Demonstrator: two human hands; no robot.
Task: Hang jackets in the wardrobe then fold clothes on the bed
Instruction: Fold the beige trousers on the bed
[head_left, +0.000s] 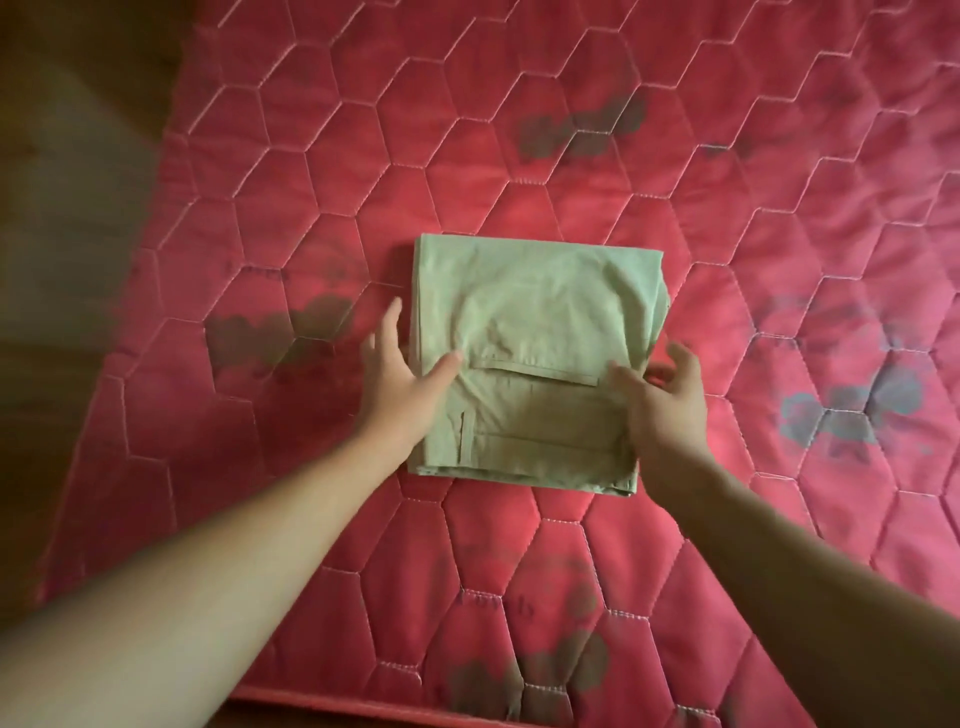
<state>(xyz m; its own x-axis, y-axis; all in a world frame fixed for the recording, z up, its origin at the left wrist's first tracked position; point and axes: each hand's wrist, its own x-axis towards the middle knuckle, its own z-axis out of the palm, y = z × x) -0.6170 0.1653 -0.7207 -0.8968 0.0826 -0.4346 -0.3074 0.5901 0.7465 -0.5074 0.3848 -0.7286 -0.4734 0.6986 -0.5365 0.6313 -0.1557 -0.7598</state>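
Observation:
A pair of pale green trousers (535, 322) lies folded into a flat rectangle in the middle of the bed (519, 156), a pocket flap facing up. My left hand (400, 379) is at the bundle's left edge, fingers straight, thumb resting on the cloth. My right hand (665, 400) is at the right edge, thumb on top of the fabric and fingers loosely spread beside it. Neither hand grips the cloth.
The bed is covered by a red quilt with hexagon stitching and dark grey flower prints (576, 127). The quilt's left edge borders a dim brown floor (62, 208). The near edge of the bed (337, 701) runs along the bottom of the view.

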